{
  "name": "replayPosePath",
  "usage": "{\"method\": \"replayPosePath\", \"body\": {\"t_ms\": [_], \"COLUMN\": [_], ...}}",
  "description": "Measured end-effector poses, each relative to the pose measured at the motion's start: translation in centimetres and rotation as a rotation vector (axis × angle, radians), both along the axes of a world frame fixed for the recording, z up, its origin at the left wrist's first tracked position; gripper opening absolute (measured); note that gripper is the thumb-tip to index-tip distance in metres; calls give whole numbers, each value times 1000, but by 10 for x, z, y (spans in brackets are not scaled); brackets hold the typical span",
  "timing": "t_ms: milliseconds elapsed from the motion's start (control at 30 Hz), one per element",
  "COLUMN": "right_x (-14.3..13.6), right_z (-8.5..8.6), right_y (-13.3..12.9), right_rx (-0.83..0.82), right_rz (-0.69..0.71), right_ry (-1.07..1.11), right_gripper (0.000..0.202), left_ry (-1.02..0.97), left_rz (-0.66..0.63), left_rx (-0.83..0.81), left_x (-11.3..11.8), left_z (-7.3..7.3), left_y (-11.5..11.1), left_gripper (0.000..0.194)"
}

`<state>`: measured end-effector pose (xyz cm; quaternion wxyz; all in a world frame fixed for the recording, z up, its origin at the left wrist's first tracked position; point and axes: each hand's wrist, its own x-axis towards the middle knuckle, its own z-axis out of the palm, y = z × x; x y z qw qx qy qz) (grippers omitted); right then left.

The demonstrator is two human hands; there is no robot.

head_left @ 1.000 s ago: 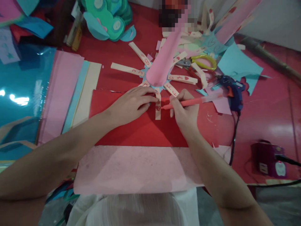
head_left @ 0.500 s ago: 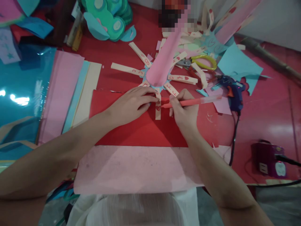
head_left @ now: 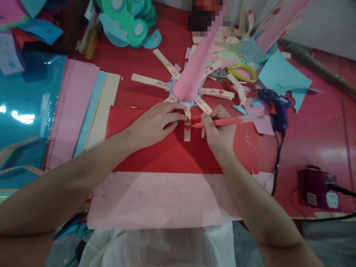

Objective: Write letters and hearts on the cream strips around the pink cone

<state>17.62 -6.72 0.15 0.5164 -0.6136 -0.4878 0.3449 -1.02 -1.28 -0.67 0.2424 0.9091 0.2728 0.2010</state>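
Observation:
A pink paper cone (head_left: 188,82) stands on a blue scalloped paper base, with cream paper strips lettered in red spreading out around it. My left hand (head_left: 157,122) lies with its fingers stretched out, its fingertips pressing on the strip nearest me. On that cream strip (head_left: 187,136) is a red heart. My right hand (head_left: 219,135) is closed around a red pen (head_left: 222,121) with a clear end. The pen's tip is at the heart's right edge; whether it touches the paper I cannot tell.
Under my hands lies red sheet material (head_left: 167,159) over a pale pink sheet (head_left: 167,200). Stacked coloured sheets (head_left: 72,107) are at left, green cutouts (head_left: 133,26) behind. To the right are yellow-handled pliers (head_left: 241,72), a blue glue gun (head_left: 278,111) and a purple power socket (head_left: 319,191).
My right hand and the pen have shifted very slightly to the right. My left hand stays in place on the strip.

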Motion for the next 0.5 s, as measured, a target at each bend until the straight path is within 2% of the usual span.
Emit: {"method": "replayPosePath", "body": {"t_ms": [500], "right_x": [0], "right_z": [0], "right_y": [0], "right_rx": [-8], "right_rz": [21], "right_ry": [2], "right_gripper": [36], "left_ry": [19], "left_rz": [16], "left_rx": [-24], "left_x": [0], "left_z": [0], "left_y": [0], "left_gripper": [34]}}
